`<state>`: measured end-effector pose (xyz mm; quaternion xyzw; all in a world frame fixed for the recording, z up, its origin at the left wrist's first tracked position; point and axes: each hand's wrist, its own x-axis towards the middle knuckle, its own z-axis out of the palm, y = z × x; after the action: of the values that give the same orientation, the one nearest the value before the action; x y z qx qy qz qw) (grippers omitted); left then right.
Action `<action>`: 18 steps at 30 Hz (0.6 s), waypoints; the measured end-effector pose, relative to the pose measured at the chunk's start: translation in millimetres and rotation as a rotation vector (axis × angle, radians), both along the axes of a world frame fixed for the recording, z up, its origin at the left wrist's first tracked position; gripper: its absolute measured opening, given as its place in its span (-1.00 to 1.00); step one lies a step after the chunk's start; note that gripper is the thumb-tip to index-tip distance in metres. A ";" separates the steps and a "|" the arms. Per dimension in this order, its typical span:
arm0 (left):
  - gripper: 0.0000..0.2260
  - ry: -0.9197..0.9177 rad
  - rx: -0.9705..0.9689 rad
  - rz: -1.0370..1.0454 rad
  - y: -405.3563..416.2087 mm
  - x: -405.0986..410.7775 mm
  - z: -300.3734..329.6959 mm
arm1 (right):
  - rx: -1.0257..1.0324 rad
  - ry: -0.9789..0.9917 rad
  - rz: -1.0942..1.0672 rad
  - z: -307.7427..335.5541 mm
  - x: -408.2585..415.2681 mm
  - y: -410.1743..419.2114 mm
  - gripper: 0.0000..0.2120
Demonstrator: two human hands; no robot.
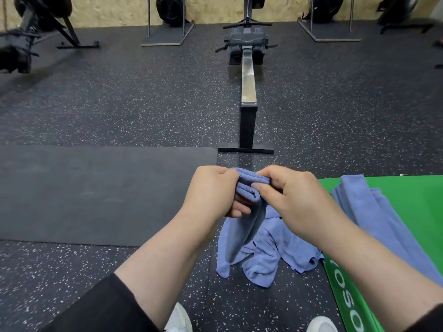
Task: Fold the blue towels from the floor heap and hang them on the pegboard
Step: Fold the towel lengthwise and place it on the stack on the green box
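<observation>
Both hands hold one blue towel (242, 226) up in front of me, folded lengthwise and hanging down. My left hand (213, 192) grips its upper fold with curled fingers. My right hand (292, 195) pinches the top edge between thumb and fingers. Below them a heap of blue towels (275, 250) lies crumpled on the speckled floor. Another blue towel (374, 212) lies stretched across the green mat (412, 195) at the right. No pegboard is in view.
A rowing machine (248, 75) runs away from me straight ahead, its foot just beyond my hands. A dark mat (96, 192) covers the floor at left. Stands and gym machines line the far wall. My white shoes (179, 319) show at the bottom.
</observation>
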<state>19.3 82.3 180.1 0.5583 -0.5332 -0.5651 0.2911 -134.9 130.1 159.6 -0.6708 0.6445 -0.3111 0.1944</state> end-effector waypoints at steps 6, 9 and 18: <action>-0.70 0.159 0.091 0.090 -2.1 4.0 0.7 | 0.117 -0.198 0.180 9.0 -0.2 1.8 -0.77; -0.71 0.210 0.037 0.034 -0.7 3.7 4.7 | 0.080 -0.196 0.114 2.9 -4.3 -3.1 -0.75; -0.91 -0.081 -0.348 -0.256 -10.5 15.8 5.4 | 0.049 -0.544 0.080 3.4 -6.5 -7.8 -0.80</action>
<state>35.1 71.8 185.4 0.4497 -0.7005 -0.4738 0.2874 -141.4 122.4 162.9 -0.5825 0.5492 -0.4561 0.3886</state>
